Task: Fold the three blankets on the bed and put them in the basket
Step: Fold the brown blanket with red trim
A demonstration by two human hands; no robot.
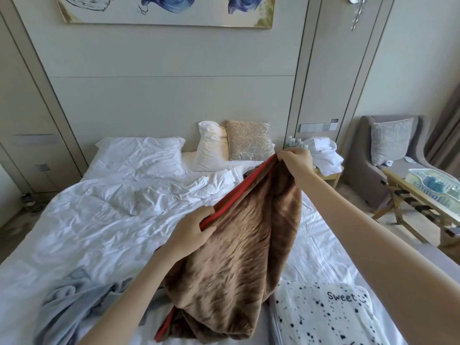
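Bed (87, 235): the largest thing here, covered in a rumpled white duvet; all three blankets lie on or hang over its near end, and no basket is in view.
Brown blanket (239, 245): plush, with a red edge, lifted above the bed while its lower end rests bunched on the sheet; it looks soft, limp and fairly bulky, so it will likely sag and twist unless held by corners along that red edge.
Spotted blanket (323, 317): white with black dots and the word "Sweet", lying flat at the near right, just beside the brown one's lower end; it looks already squared up.
Grey-blue blanket (64, 302): crumpled at the near left, looks thin and light, not yet folded.
Pillows (139, 155): at the headboard, well clear of the work.
Right hand (296, 161): raised high, closed in a pinch on the brown blanket's top corner.
Left hand (193, 231): lower, fingers closed around the red edge.
In the way: judged, little flat room remains between the two other blankets for spreading the brown one.
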